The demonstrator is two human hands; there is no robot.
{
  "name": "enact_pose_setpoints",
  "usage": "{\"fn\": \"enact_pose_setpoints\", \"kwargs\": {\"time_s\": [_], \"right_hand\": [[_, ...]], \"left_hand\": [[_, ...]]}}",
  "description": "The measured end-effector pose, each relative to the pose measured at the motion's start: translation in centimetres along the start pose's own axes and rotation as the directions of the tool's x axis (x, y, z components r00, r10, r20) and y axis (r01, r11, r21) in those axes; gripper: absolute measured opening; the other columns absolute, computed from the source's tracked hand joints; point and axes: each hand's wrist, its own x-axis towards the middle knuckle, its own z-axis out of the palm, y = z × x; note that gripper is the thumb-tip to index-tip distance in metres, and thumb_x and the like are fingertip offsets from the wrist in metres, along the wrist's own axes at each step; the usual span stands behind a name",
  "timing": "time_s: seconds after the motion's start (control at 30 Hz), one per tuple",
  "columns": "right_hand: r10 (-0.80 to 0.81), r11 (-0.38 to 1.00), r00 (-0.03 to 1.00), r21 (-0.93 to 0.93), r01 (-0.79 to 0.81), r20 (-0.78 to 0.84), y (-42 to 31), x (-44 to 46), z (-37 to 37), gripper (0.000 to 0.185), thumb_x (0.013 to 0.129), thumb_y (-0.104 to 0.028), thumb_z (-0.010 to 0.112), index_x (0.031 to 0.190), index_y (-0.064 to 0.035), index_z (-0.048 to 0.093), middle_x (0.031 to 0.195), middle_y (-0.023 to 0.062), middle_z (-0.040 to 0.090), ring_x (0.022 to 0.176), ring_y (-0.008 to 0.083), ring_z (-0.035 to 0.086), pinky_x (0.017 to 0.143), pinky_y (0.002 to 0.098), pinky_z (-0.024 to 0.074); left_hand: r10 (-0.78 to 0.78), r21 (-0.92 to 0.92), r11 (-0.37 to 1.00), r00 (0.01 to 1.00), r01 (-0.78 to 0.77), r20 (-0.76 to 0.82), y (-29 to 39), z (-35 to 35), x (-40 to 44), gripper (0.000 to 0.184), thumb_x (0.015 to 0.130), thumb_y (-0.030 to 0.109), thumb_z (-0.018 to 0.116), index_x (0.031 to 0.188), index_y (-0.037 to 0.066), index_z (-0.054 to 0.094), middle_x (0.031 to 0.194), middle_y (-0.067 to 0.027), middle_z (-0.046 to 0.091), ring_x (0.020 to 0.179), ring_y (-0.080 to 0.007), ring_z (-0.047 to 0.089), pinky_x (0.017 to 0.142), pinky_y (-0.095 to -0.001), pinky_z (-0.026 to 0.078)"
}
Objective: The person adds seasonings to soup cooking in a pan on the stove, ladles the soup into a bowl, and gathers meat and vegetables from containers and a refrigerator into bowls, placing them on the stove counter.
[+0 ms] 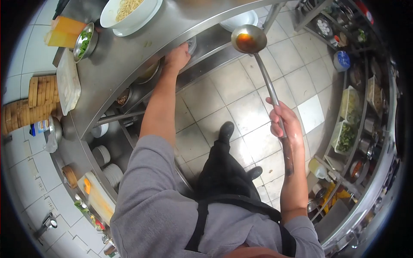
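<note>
My right hand (284,120) is closed around the long metal handle of a ladle (264,71). The ladle's bowl holds a little orange-brown liquid and hangs over the floor, past the counter's edge. My left hand (178,56) reaches under the steel counter (129,51), its fingers curled at a clear container (192,44) that is partly hidden. Below that hand, a round metal pot (150,74) shows in part on the lower shelf. On the counter above stands a white bowl (112,16) with noodles.
A metal bowl of chopped greens (85,42), a white lidded tub (69,81) and bamboo steamers (30,109) stand at left. Stacked plates (112,175) sit on a lower shelf. At right, a rack holds trays of greens (344,137). Tiled floor (223,90) lies between.
</note>
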Motion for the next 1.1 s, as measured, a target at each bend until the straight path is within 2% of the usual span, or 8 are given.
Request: {"fn": "enact_pose_setpoints", "kwargs": {"time_s": [0.27, 0.33, 0.37, 0.5, 0.57, 0.7, 0.93, 1.1], "right_hand": [[-0.037, 0.997, 0.994, 0.060, 0.043, -0.101, 2.1, -4.7, -2.9, 0.041, 0.098, -0.018, 0.053, 0.131, 0.0068, 0.050, 0.065, -0.0006, 0.051, 0.034, 0.0066, 0.039, 0.033, 0.0215, 0.0305], [-0.032, 0.997, 0.992, 0.072, 0.041, -0.126, 2.8, -5.5, -3.5, 0.042, 0.098, -0.018, 0.052, 0.132, 0.0069, 0.049, 0.065, -0.0005, 0.051, 0.034, 0.0068, 0.039, 0.033, 0.0215, 0.0300], [-0.029, 0.995, 0.991, 0.091, 0.042, -0.134, 3.1, -5.9, -3.8, 0.042, 0.098, -0.018, 0.052, 0.132, 0.0071, 0.048, 0.065, -0.0005, 0.051, 0.034, 0.0069, 0.039, 0.032, 0.0216, 0.0300], [-0.047, 0.988, 0.986, 0.140, 0.069, -0.157, 4.2, -7.6, -5.1, 0.042, 0.098, -0.017, 0.051, 0.132, 0.0076, 0.048, 0.064, 0.0000, 0.050, 0.033, 0.0073, 0.039, 0.032, 0.0217, 0.0309], [-0.053, 0.985, 0.982, 0.150, 0.081, -0.183, 4.6, -8.5, -5.6, 0.042, 0.098, -0.016, 0.050, 0.133, 0.0077, 0.047, 0.064, 0.0004, 0.050, 0.033, 0.0075, 0.039, 0.032, 0.0218, 0.0314], [-0.061, 0.981, 0.976, 0.170, 0.097, -0.207, 5.0, -9.7, -6.2, 0.042, 0.098, -0.015, 0.049, 0.134, 0.0074, 0.047, 0.064, 0.0004, 0.049, 0.032, 0.0074, 0.038, 0.031, 0.0222, 0.0310], [-0.102, 0.967, 0.961, 0.201, 0.156, -0.255, 5.4, -12.1, -7.6, 0.042, 0.099, -0.014, 0.047, 0.135, 0.0072, 0.046, 0.064, 0.0008, 0.048, 0.032, 0.0085, 0.038, 0.031, 0.0232, 0.0299], [-0.081, 0.950, 0.957, 0.269, 0.159, -0.280, 5.5, -16.1, -8.7, 0.040, 0.099, -0.014, 0.048, 0.134, 0.0051, 0.048, 0.065, 0.0009, 0.049, 0.033, 0.0093, 0.038, 0.033, 0.0244, 0.0322]], "left_hand": [[0.060, 0.100, 0.993, 0.997, -0.056, -0.037, 0.2, 0.3, -0.3, 0.037, 0.079, 0.035, 0.077, 0.104, 0.012, 0.063, 0.107, -0.0106, 0.068, 0.105, -0.0328, 0.063, 0.085, -0.0467, 0.050], [-0.117, -0.017, 0.993, 0.986, 0.116, -0.122, 1.4, -0.8, -0.3, 0.049, 0.078, 0.047, 0.076, 0.109, 0.012, 0.062, 0.114, -0.0111, 0.068, 0.109, -0.0331, 0.062, 0.088, -0.0466, 0.049], [-0.190, -0.034, 0.982, 0.981, 0.188, -0.041, 1.8, -1.6, -0.1, 0.067, 0.075, 0.055, 0.076, 0.123, 0.012, 0.059, 0.124, -0.0138, 0.065, 0.115, -0.0335, 0.061, 0.094, -0.0453, 0.048], [-0.179, 0.002, 0.984, 0.982, 0.179, 0.057, 2.5, -3.1, 0.6, 0.086, 0.073, 0.058, 0.077, 0.140, 0.011, 0.050, 0.135, -0.0174, 0.059, 0.124, -0.0343, 0.056, 0.102, -0.0433, 0.046], [-0.147, 0.015, 0.989, 0.976, 0.147, 0.160, 2.5, -3.0, 1.1, 0.105, 0.070, 0.061, 0.078, 0.152, 0.011, 0.034, 0.147, -0.0179, 0.049, 0.134, -0.0349, 0.048, 0.110, -0.0451, 0.039], [-0.176, 0.092, 0.983, 0.960, 0.159, 0.216, 3.3, -2.9, 1.3, 0.106, 0.071, 0.059, 0.078, 0.154, 0.015, 0.029, 0.155, -0.0145, 0.039, 0.142, -0.0333, 0.038, 0.114, -0.0507, 0.034], [-0.071, 0.284, 0.958, 0.995, 0.048, 0.071, 0.3, 0.8, -0.4, 0.089, 0.081, 0.045, 0.074, 0.154, 0.018, 0.031, 0.157, -0.0120, 0.035, 0.144, -0.0317, 0.033, 0.116, -0.0553, 0.029], [0.245, 0.268, 0.948, 0.927, -0.169, -0.285, 2.8, -0.4, -2.9, 0.083, 0.079, 0.049, 0.074, 0.146, 0.008, 0.044, 0.148, -0.0207, 0.046, 0.135, -0.0373, 0.045, 0.110, -0.0518, 0.036]]}}
